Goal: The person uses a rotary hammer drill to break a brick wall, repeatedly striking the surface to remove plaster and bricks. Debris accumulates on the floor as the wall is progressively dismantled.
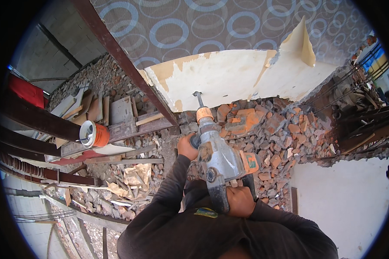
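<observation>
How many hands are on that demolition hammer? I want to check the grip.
2. The left hand grips the side handle near the front of the demolition hammer; the right hand holds the rear grip, close to the person's body. No other hands show.

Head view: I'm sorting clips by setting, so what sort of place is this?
Most likely a demolition or renovation site. Both hands grip a rotary hammer whose bit meets a wall slab with wallpaper peeling off, above heaps of broken brick rubble and loose boards.
</observation>
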Available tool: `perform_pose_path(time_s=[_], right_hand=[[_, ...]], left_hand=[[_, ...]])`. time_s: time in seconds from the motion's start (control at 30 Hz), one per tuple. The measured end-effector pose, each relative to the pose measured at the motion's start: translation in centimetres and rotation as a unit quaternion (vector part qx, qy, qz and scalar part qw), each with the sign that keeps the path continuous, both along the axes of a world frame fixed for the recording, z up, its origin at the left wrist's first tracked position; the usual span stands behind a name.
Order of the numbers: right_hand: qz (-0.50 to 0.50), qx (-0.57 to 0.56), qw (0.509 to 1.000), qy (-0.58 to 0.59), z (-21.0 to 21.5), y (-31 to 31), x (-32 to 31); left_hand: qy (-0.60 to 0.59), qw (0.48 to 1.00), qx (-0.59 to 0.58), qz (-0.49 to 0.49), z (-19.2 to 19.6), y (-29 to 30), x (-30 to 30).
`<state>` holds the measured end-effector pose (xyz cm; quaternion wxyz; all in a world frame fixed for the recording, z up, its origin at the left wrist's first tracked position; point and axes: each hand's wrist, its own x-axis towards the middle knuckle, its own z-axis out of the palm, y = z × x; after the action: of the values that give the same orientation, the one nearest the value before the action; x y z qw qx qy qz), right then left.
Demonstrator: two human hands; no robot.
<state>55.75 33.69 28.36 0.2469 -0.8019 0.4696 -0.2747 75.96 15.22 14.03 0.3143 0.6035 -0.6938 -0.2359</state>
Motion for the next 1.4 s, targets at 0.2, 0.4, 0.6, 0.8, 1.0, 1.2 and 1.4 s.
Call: perform_pose_path(time_s=[0.2, 0.4, 0.6, 0.8, 1.0, 1.2, 1.4], right_hand=[[-0.010, -0.011, 1.000, -0.012, -0.6, -0.1, 0.4], [-0.010, -0.013, 1.000, -0.016, -0.8, -0.2, 0.3], [-0.010, -0.019, 1.000, -0.017, -1.0, -0.5, 0.3], [-0.007, -0.032, 0.999, -0.035, -1.2, -0.7, 0.5], [-0.007, -0.025, 0.999, -0.025, -1.1, -0.8, 0.4], [-0.005, -0.022, 0.999, -0.023, -1.2, -0.8, 0.5], [-0.004, -0.022, 0.999, -0.031, -1.7, -0.9, 0.6]], left_hand=[[0.008, 0.999, 0.038, -0.015, 0.6, -0.3, 0.1], [0.018, 0.999, 0.043, -0.007, 0.0, -0.5, 0.2], [0.028, 0.999, 0.043, -0.009, -1.6, -0.9, 0.5], [0.015, 0.999, 0.036, -0.013, -2.1, -1.2, 0.7], [0.001, 0.998, 0.062, -0.014, -1.9, -1.4, 0.7], [0.015, 0.996, 0.081, -0.020, -2.1, -1.8, 0.9], [-0.001, 0.999, 0.029, -0.016, -1.7, -1.7, 0.8]])
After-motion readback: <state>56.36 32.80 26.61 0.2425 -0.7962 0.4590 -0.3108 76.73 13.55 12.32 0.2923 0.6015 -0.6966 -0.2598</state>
